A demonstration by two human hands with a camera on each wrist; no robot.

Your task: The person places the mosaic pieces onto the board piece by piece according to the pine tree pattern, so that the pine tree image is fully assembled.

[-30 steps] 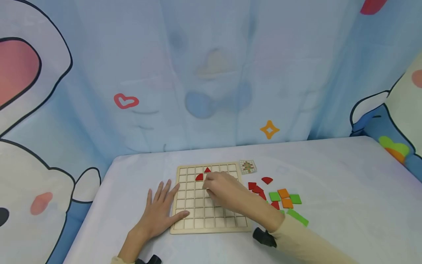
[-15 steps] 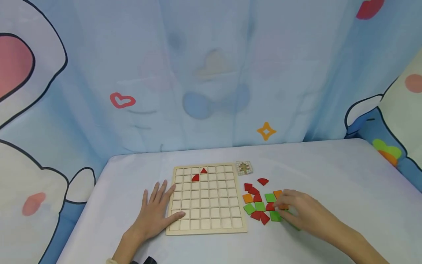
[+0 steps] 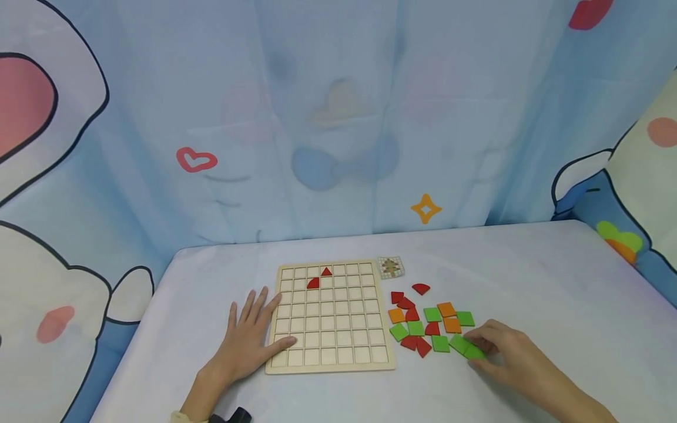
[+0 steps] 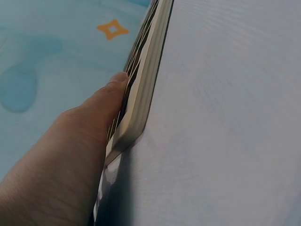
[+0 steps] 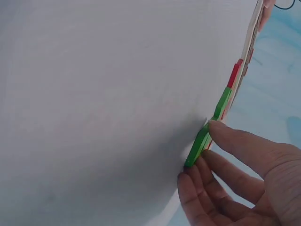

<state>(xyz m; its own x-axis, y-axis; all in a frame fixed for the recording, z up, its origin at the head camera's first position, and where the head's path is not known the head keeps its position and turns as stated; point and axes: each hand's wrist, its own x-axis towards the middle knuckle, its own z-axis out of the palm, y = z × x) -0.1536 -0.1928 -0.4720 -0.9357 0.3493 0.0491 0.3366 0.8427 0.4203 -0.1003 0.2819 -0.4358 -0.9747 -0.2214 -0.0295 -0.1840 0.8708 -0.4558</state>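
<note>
My left hand (image 3: 244,341) lies with spread fingers at the left side of a wooden grid board (image 3: 330,372), thumb over its lower left corner. In the left wrist view the thumb (image 4: 106,101) rests along the board's edge. Two red pieces sit in the grid: a triangle (image 3: 326,272) in the top row and a quarter circle (image 3: 313,284) below and left of it. My right hand (image 3: 510,355) pinches a green square tile (image 3: 475,352) between thumb and fingers, at the right end of the loose pieces. Another green tile (image 3: 458,342) adjoins it.
Right of the board lie several loose red, green and orange pieces, among them an orange square (image 3: 452,325) and a red quarter circle (image 3: 421,288). A small pattern card (image 3: 391,267) lies by the board's upper right corner. A printed curtain (image 3: 338,117) hangs behind the table.
My right hand has left the board, passed over the orange pieces and come down at the green tiles on the right. My left hand stays on the board.
</note>
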